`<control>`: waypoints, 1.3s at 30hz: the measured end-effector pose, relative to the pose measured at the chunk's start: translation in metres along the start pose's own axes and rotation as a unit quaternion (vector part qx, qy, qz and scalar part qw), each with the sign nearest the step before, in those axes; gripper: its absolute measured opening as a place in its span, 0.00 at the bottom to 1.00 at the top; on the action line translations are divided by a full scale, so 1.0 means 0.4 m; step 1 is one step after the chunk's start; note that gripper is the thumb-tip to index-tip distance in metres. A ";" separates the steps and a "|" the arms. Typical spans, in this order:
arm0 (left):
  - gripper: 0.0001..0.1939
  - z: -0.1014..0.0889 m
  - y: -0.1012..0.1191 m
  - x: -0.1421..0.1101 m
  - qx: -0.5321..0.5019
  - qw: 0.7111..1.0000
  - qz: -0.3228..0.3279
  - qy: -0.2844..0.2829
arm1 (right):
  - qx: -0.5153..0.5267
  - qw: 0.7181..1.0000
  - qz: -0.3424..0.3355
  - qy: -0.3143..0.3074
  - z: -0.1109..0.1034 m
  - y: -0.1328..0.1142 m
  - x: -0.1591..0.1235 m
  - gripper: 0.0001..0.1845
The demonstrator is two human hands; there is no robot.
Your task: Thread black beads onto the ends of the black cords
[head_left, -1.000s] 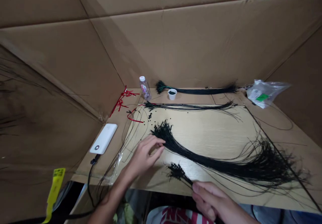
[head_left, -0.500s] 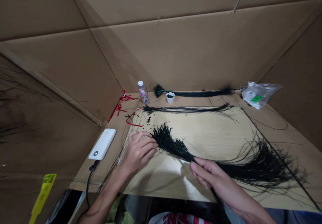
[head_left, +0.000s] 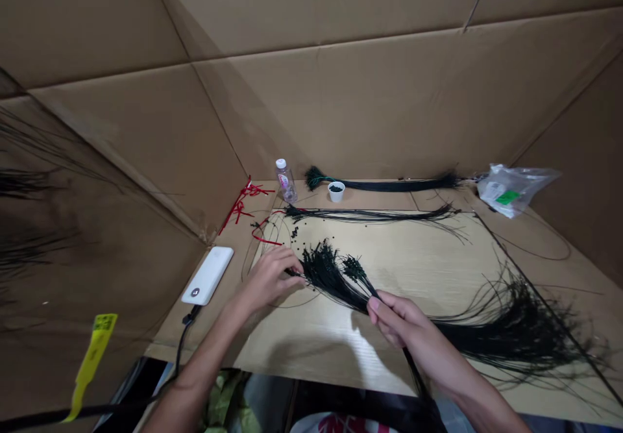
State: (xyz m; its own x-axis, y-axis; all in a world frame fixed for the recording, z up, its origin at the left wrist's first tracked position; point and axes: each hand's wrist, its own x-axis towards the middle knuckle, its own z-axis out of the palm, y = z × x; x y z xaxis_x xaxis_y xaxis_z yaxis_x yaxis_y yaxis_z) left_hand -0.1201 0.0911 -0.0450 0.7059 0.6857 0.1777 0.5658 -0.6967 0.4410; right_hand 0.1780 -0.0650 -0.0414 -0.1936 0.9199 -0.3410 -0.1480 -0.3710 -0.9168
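The left hand (head_left: pixel 270 277) and right hand (head_left: pixel 396 319) work together over the counter (head_left: pixel 413 271), at the tufted end of a big bundle (head_left: pixel 324 271) of fine black strands that sweeps off toward 4 o'clock. The right fingers (head_left: pixel 384 306) are clenched on a thin bunch (head_left: pixel 354 268), its beaded tuft pointing to 11 o'clock and its tail dropping toward 6 o'clock past the counter's edge. The left fingers (head_left: pixel 292 271) curl against the bundle's tip, though whether they grip any strands cannot be told. Loose beads (head_left: pixel 294 233) lie at 11 o'clock, just beyond the left hand. Farther back stand a white cup (head_left: pixel 335 191) holding dark beads and a clear bottle (head_left: pixel 285 181) with a white cap. At 1 o'clock sits a clear plastic bag (head_left: pixel 511 189) with a green label — its contents are hard to make out.
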 end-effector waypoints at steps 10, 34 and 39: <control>0.07 -0.023 0.001 -0.017 -0.041 0.999 0.018 -0.004 | -0.018 1.000 0.015 0.003 0.020 0.000 0.006 0.37; 0.06 -0.130 0.222 -0.063 -0.113 0.991 0.065 0.007 | -0.297 0.942 -0.146 -0.060 0.117 -0.045 0.035 0.19; 0.10 -0.117 0.250 -0.061 -0.076 0.995 0.062 0.004 | -0.283 0.950 -0.124 -0.048 0.108 -0.034 0.027 0.20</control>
State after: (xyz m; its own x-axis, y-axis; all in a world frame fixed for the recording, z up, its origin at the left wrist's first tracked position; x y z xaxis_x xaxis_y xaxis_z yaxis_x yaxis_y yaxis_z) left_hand -0.1006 0.0144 0.0359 0.7617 0.5993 0.2461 0.4036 -0.7361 0.5434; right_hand 0.1360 -0.0556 -0.0234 -0.3124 0.9442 -0.1046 0.3393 0.0081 -0.9406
